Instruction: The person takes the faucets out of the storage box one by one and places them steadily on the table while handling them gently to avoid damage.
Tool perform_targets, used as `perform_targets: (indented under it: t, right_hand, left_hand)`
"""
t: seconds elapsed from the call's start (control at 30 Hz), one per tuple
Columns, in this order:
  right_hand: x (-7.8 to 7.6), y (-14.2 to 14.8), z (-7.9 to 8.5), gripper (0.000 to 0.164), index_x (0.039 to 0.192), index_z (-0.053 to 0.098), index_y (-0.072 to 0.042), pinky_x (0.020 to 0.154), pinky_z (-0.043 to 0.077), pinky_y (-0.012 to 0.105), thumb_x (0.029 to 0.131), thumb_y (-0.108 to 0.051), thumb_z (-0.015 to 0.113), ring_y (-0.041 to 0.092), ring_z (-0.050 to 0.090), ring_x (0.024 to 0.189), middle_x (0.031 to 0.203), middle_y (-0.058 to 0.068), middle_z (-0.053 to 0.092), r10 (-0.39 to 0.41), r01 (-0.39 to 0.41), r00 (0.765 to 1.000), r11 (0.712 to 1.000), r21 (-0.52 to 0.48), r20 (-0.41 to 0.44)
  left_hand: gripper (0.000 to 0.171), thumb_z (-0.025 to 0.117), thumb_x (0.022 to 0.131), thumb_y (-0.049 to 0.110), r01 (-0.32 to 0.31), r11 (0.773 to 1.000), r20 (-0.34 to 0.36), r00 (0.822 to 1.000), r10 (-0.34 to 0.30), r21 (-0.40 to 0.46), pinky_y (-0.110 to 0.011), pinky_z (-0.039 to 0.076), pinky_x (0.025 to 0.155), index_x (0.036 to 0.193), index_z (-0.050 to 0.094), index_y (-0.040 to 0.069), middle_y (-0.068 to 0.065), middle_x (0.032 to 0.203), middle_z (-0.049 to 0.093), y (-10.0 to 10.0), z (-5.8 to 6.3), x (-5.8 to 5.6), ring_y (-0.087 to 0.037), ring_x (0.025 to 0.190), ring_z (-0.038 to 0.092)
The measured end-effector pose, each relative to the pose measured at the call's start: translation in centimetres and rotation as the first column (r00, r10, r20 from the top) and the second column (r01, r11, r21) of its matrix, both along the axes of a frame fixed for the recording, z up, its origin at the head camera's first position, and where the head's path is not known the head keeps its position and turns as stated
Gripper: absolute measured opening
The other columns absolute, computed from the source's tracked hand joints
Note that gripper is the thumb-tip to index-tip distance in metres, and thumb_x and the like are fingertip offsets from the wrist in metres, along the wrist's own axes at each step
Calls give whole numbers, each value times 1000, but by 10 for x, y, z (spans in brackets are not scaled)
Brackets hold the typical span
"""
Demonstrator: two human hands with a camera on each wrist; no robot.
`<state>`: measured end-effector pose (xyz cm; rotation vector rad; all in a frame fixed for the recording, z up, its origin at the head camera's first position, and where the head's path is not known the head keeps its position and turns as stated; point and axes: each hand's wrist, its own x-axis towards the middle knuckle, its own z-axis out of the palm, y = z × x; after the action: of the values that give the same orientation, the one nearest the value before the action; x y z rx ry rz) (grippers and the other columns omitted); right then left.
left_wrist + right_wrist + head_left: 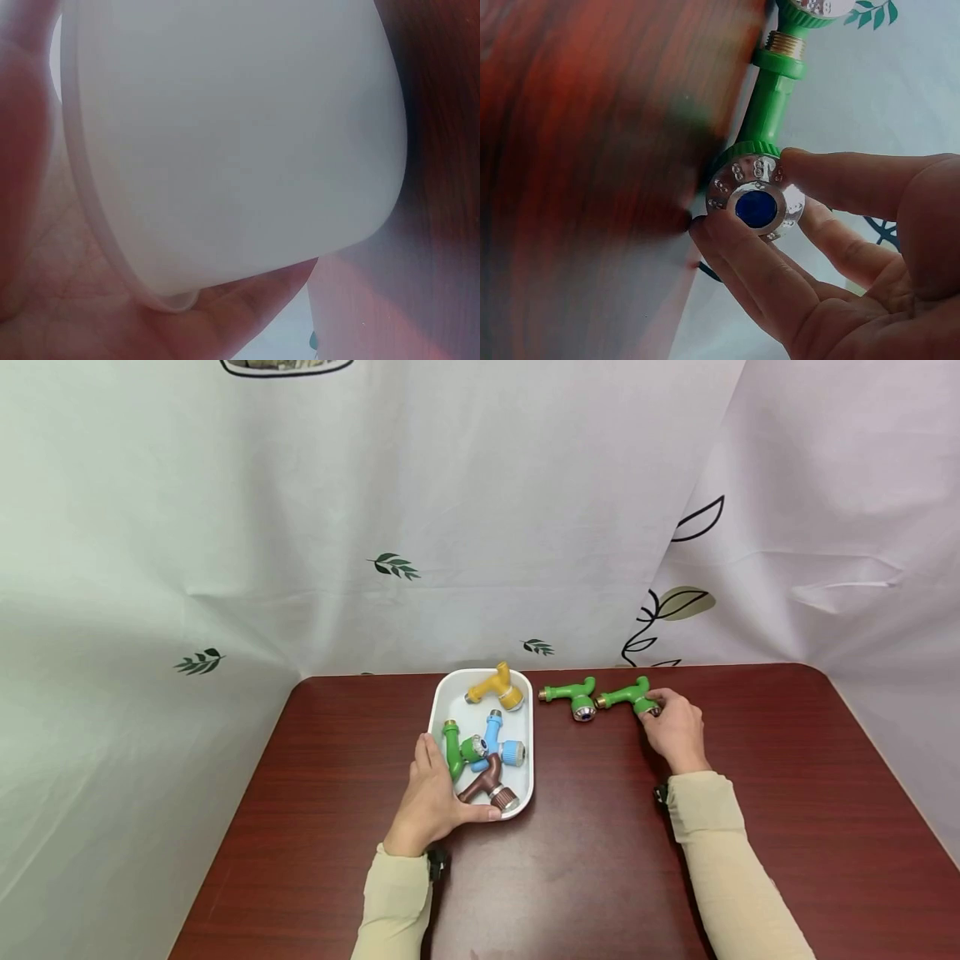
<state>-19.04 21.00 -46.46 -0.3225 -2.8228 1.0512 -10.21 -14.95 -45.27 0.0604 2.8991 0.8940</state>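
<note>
My right fingers [769, 274] pinch a green tap [628, 694] by its silvery knob [756, 208], presumably its handiest grip; whether the desk [592, 868] bears it I cannot tell. Just beside its threaded end is a second green tap [574, 691]. My left fingers [427, 756] and thumb [480, 812] hold the white tray [240, 150] round its near-left corner, likely to steady it. Inside: a yellow tap [495, 684], a third green tap [453, 752], a blue tap [492, 732], a brown tap [486, 780].

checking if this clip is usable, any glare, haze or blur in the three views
Head view: fairly sharp, soft sheen on the wood-grain tabletop; left wrist view: white tray soft and hazy, little surface detail; right wrist view: tabletop smeared by blur, bright highlights on the knob of the held green tap.
</note>
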Motion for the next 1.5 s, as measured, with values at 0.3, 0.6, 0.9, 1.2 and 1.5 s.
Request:
perform_targets:
  t: [0.3,0.6,0.9,1.2,1.5]
  right_hand:
    - [0,1,-1,37,127,62,4,95,42,59,93,-9,66,51,54,112,123,27,64,2,-2,1000,1000,9,-4]
    - [2,1,3,44,132,58,6,98,40,60,94,-13,67,50,52,117,126,29,62,13,-13,1000,1000,1,21]
    - [3,-4,8,46,133,58,4,94,42,62,92,-13,69,51,53,113,123,31,61,27,-27,999,999,21,-33]
    - [8,-21,15,47,132,59,5,95,40,65,89,-12,71,54,51,115,128,36,55,58,-53,991,998,43,-120]
    - [13,-44,17,44,130,63,1,98,41,64,89,-9,73,51,50,123,134,31,55,126,-121,976,992,43,-180]
  left_hand:
    - [157,94,54,59,0,1000,4,1000,0,4,-56,32,113,153,-1,-16,-35,161,2,0,0,-1,-54,144,18]
    - [156,95,53,58,-3,1000,1,1000,3,2,-55,33,112,153,1,-16,-35,160,4,1,0,0,-53,144,20]
    - [156,95,53,59,-4,1000,-14,1000,4,3,-56,33,112,153,2,-17,-36,160,5,0,-1,-1,-54,143,22]
    - [157,96,52,57,-11,1000,-20,1000,12,19,-56,33,112,153,2,-16,-35,160,5,-1,-2,-1,-55,141,23]
    - [157,96,52,56,-13,1000,-9,1000,13,25,-57,34,111,153,0,-15,-34,160,4,-1,-1,0,-56,141,24]
